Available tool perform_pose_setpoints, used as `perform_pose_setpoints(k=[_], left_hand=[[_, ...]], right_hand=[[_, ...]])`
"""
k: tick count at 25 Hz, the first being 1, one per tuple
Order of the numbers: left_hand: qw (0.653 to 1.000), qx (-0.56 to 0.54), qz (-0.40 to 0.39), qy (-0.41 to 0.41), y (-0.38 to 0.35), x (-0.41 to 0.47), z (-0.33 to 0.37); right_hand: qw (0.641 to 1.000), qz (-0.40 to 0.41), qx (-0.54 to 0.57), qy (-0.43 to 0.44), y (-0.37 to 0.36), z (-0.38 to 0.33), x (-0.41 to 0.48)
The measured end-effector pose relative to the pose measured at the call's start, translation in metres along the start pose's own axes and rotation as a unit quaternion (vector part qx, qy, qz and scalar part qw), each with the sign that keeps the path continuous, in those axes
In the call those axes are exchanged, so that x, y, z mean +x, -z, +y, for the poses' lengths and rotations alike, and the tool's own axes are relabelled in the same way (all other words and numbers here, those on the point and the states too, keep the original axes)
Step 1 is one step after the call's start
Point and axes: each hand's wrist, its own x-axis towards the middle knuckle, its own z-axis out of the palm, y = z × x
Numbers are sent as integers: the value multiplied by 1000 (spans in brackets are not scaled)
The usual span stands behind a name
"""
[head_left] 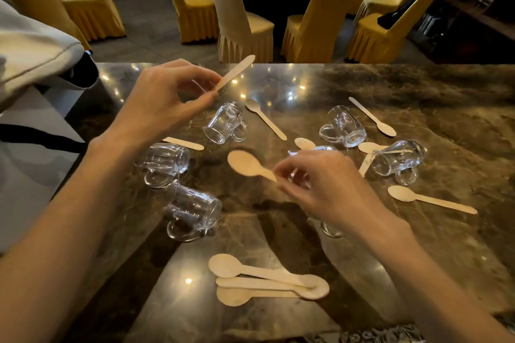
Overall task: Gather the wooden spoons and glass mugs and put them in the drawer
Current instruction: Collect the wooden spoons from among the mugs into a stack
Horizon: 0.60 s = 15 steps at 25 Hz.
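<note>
Hands each pinch one wooden spoon above worktop (418,97): left hand (164,103) on raised spoon (237,71), right hand (326,184) on second spoon (248,164); glass mugs (225,122) lie tipped.

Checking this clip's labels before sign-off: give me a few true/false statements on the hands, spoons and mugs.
1. Each hand holds a pale wooden spoon. True: left hand pinches one, right hand another.
2. The clear glass mugs stand upright. False: those in clear view, like this mug, lie on their sides.
3. A pile of wooden spoons lies nearest the camera. True.
4. The brown marble table holds no loose spoons. False: several lie scattered.
</note>
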Motion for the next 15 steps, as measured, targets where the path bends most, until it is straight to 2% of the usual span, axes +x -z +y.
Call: perform_pose_setpoints(k=[5,11,15], left_hand=[[998,-13,-27,-60,5,-37,37],[989,-25,-110,-96,-17,-97,50],[984,-30,-151,-85,-30,-124,47]], right_hand=[[995,-95,23,-1,-22,-5,-48],[990,-135,31,4,-40,-11,-87],[991,-132,27,0,-47,-12,-96]])
